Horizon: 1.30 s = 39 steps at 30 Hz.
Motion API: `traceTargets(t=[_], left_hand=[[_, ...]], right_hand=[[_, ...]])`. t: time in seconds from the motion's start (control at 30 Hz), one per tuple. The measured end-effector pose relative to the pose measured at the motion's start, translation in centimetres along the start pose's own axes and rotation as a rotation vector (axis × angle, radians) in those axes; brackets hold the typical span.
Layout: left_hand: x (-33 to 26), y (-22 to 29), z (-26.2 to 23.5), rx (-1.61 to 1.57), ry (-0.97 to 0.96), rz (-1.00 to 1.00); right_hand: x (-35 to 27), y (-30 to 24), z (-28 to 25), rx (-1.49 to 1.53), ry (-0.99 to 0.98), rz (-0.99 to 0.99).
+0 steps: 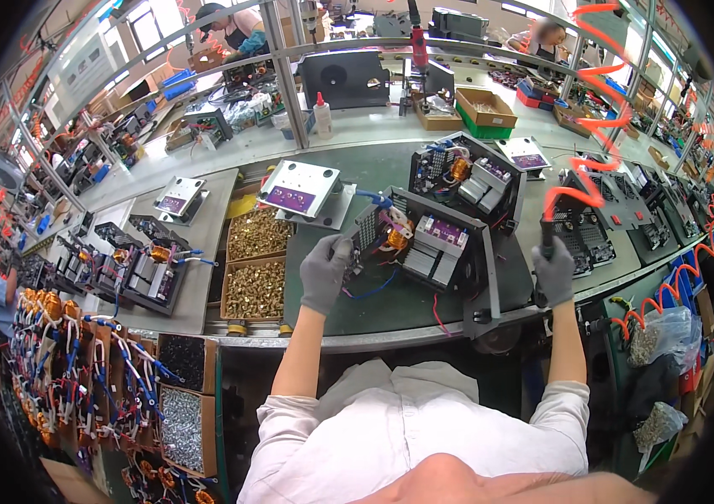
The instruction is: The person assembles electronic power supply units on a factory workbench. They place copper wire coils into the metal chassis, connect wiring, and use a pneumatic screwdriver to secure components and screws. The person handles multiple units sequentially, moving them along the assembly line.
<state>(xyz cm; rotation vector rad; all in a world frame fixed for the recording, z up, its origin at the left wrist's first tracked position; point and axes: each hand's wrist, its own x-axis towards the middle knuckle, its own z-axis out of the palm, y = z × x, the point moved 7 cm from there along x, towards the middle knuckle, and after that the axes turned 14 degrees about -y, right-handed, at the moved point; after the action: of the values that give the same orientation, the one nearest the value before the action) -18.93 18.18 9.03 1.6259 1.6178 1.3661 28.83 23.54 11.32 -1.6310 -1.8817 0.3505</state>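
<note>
My left hand (326,273), in a grey glove, is closed at the left edge of an open black metal housing (491,290). Inside that housing sit a finned silver heat sink (432,262), a purple circuit board (443,235) and a copper-wound coil (396,236). Blue and red wires trail from it onto the green mat (348,315). To the right of the housing, my gloved right hand (553,275) is wrapped round a dark air screwdriver (548,239), held upright. An orange coiled hose (579,197) rises from the tool. Its lower end is hidden by the hand.
A second open housing (504,181) stands behind the first. Left of the mat are boxes of brass fasteners (254,290) and a white plate with a purple board (300,189). A bin of silver screws (182,428) and bundled wired coils (50,361) lie lower left. Co-workers sit beyond the metal frame (285,76).
</note>
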Motion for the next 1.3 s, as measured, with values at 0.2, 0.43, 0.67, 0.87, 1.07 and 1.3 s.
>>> traceTargets(t=[0.2, 0.43, 0.67, 0.87, 1.07, 1.3], left_hand=[[-5.6, 3.4, 1.3, -0.1, -0.072, -0.035], [-7.0, 3.1, 1.4, -0.106, -0.052, -0.008], [-4.9, 3.2, 2.8, -0.159, -0.121, 0.352], [-5.1, 4.4, 7.3, -0.201, 0.019, 0.283], [-5.1, 3.2, 8.8, -0.099, 0.104, 0.341], [-3.9, -0.5, 5.3, -0.722, -0.214, 0.309]], right_hand=[[-1.7, -4.9, -4.6, 0.893, 0.17, -0.257], [0.1, -3.2, 1.0, 1.126, 0.215, -0.106], [0.4, -1.1, 9.1, 1.193, -0.011, -0.053], [-1.1, -3.9, 11.1, 0.876, 0.216, 0.122], [-1.2, -4.1, 10.9, 0.77, 0.289, 0.176], [-2.1, 2.1, 10.6, 0.864, 0.34, 0.035]])
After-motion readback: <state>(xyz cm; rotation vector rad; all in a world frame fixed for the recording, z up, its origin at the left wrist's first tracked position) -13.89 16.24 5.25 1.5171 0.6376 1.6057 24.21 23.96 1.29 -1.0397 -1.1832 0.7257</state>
